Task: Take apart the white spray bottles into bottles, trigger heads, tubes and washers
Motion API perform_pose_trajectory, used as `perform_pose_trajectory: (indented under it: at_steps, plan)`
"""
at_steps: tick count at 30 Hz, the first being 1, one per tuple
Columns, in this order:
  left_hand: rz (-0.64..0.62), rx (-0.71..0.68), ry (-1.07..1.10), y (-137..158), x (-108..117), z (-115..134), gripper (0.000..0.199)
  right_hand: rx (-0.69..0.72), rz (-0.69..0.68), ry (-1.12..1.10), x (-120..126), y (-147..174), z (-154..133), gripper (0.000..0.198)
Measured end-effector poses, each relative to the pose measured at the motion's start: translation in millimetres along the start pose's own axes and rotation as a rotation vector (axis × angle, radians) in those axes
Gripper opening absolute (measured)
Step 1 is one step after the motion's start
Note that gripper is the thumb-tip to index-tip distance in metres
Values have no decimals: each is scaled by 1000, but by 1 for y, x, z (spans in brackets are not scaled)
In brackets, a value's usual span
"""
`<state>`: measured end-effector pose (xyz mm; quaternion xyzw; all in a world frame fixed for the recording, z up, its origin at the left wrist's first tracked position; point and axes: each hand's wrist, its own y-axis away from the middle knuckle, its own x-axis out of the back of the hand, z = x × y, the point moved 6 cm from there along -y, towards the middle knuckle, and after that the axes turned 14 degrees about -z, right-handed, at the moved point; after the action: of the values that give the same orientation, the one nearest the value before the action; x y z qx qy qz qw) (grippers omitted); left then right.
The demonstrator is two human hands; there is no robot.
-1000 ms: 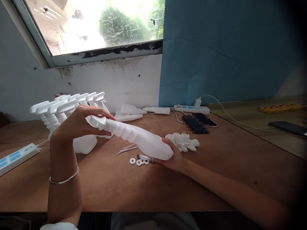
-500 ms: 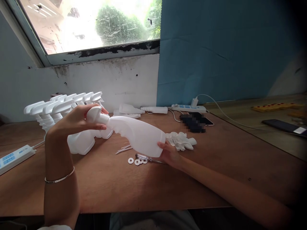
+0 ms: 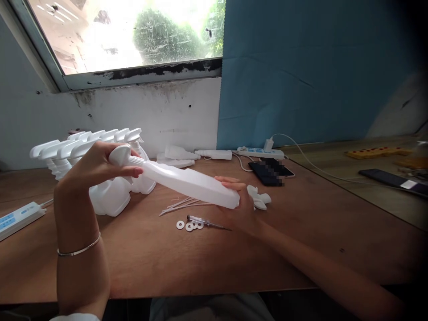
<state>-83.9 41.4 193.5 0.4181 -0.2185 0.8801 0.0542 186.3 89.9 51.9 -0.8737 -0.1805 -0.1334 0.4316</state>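
Note:
A white spray bottle point(image 3: 190, 183) lies nearly level in the air between my hands, its narrow side towards me. My left hand point(image 3: 100, 162) is closed around the trigger sprayer head point(image 3: 120, 156), beside the ribbed collar at the bottle's neck. At the base end, my right hand point(image 3: 242, 203) grips the bottle body, fingers over the top. Beneath it on the table lie thin white tubes point(image 3: 177, 206), several white ring washers point(image 3: 189, 226) and a screwdriver point(image 3: 207, 222) with a clear handle. White sprayer parts point(image 3: 259, 198) sit just beyond my right hand.
Several upright white spray bottles point(image 3: 110, 196) stand in rows at the left. Other white bottles point(image 3: 180, 154) lie by the wall. A power strip point(image 3: 22, 218) is at the left edge, another power strip point(image 3: 261, 153) at the back, near two phones point(image 3: 267, 171) on the wooden table point(image 3: 160, 258).
The bottle has rolled about its length, from broad side to narrow side facing me. My right hand has turned with it, fingers now over the top. The left hand has shifted slightly left.

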Motion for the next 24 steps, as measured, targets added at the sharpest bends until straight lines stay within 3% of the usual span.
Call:
perform_pose_trajectory:
  at_steps: [6, 9, 12, 16, 20, 24]
  plan:
    - [74, 199, 114, -10, -9, -7, 28, -37, 81, 322, 31, -9, 16, 30]
    - [148, 270, 164, -16, -12, -8, 33, 42, 148, 496, 45, -11, 18, 23]
    - [304, 299, 263, -14, -6, -11, 36, 141, 224, 631, 61, -12, 17, 22]
    - [538, 305, 324, -2, 13, -19, 39, 97, 286, 743, 88, -20, 38, 24]
    - [831, 230, 326, 17, 37, -28, 39, -66, 193, 861, 111, -37, 82, 31]
    - [1006, 77, 300, 31, 55, -31, 30, -256, -117, 1053, 113, -52, 134, 35]
